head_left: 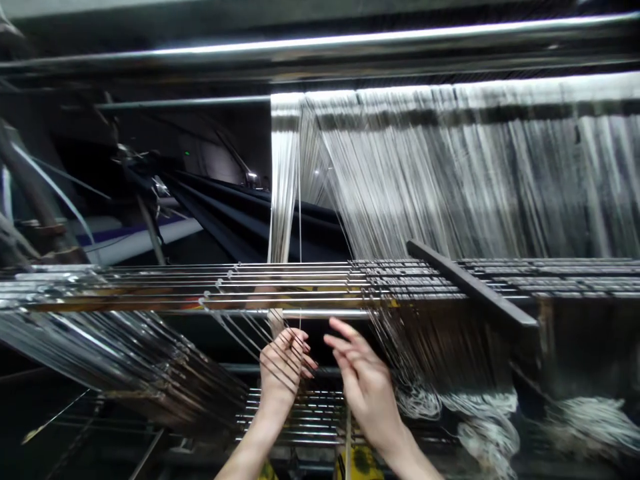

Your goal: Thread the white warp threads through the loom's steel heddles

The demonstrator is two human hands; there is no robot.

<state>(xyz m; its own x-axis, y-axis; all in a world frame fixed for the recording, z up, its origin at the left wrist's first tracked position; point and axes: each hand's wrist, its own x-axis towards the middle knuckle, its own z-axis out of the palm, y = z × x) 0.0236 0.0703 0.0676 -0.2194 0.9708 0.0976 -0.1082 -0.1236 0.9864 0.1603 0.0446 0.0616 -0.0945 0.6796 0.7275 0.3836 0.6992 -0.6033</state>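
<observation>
My left hand (pixel 281 367) is below the metal bars, its fingers closed on a bundle of pale warp threads. The bundle (pixel 283 193) comes down from the upper roller and passes behind the bars. Several thin dark heddle wires (pixel 245 331) slant across the back of this hand. To the right, my right hand (pixel 369 380) is raised with its fingers apart and nothing visible in them. A single thread (pixel 301 227) drops from above toward the left hand's fingertips. The exact grip is partly hidden by the fingers.
A wide sheet of warp threads (pixel 425 180) fills the upper right. Parallel metal bars (pixel 300 275) run across the loom, with a dark flat bar (pixel 470 283) lying slantwise over them. Crowded heddles (pixel 145 367) hang at left; knotted thread ends (pixel 487 433) hang at lower right.
</observation>
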